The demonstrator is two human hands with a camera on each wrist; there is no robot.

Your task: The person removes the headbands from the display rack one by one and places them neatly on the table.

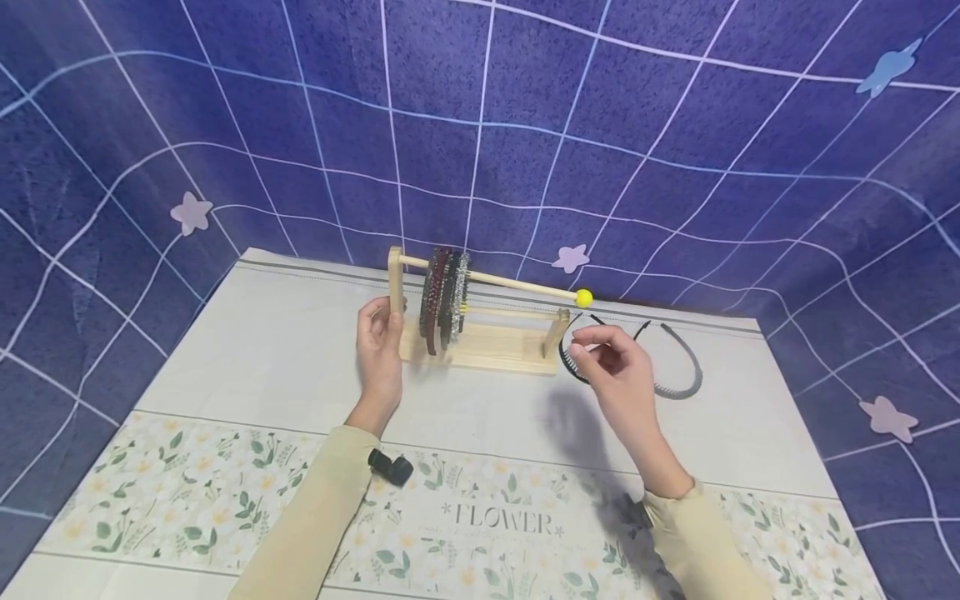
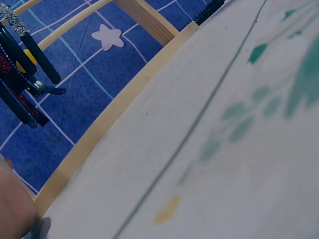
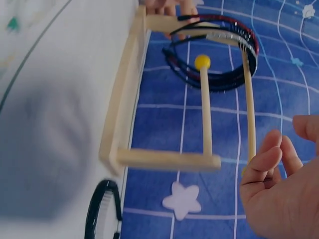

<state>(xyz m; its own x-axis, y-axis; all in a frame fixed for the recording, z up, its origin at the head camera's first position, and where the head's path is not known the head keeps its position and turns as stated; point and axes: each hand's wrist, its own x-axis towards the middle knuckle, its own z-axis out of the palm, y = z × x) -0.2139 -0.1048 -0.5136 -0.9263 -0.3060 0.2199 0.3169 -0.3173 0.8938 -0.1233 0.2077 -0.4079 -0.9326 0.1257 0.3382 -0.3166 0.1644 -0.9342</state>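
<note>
In the head view, left of centre, the left hand is wrapped around the left upright of a wooden stand, which sits mid-frame on the white, flower-printed counter. Just right of that upright, a cluster of dark, red and silvery headbands hangs on the upper rod, whose right end carries a yellow ball. Right of centre, the right hand hovers near the ball, fingers loosely bent and empty. Two dark toothed headbands lie on the counter, partly hidden behind it.
</note>
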